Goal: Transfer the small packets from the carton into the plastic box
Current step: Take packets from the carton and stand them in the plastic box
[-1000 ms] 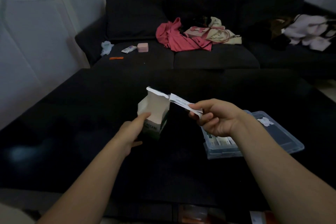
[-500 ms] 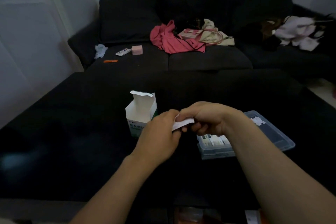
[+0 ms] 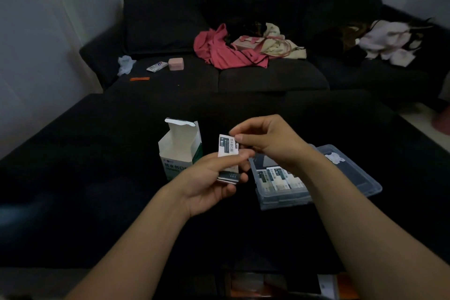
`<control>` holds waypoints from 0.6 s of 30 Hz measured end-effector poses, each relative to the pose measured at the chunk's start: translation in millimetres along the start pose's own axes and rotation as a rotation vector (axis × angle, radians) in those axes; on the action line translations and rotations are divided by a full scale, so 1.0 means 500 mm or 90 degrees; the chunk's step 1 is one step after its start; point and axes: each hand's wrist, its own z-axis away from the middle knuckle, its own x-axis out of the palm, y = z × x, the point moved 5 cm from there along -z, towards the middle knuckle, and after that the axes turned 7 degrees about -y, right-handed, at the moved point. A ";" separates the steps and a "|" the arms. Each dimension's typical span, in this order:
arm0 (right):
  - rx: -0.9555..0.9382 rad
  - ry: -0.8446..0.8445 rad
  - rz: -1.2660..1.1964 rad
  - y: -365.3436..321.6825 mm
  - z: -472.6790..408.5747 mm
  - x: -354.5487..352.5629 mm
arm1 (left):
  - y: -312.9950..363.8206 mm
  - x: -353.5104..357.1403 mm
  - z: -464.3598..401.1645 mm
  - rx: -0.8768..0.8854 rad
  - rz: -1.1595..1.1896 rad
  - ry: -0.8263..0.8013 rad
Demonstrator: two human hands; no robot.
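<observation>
The right hand (image 3: 265,143) pinches the top edge of one packet (image 3: 228,145) between thumb and fingertips, while the left hand (image 3: 209,182) curls its fingers round a small stack of packets (image 3: 229,176) below it. The top packet stands upright, its lower edge tucked behind the left fingers. In this dim light it is hard to tell how many packets the stack holds. If the pinch drags a neighbour along, loose packets could slip from the left grip and scatter on the dark table (image 3: 97,178). The plastic box (image 3: 360,185), already holding some packets, lies open just right of the hands. The carton (image 3: 179,153) stands open just beyond the left hand, where a careless knock could tip it.
</observation>
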 end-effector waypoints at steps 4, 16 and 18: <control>0.009 -0.007 -0.019 0.005 -0.003 0.000 | 0.001 -0.011 -0.003 -0.013 0.081 0.009; -0.079 -0.005 0.228 -0.013 -0.013 0.018 | -0.016 -0.029 -0.026 0.044 -0.142 0.199; -0.064 -0.030 0.237 -0.013 -0.008 0.013 | -0.017 -0.028 -0.033 0.069 -0.207 0.218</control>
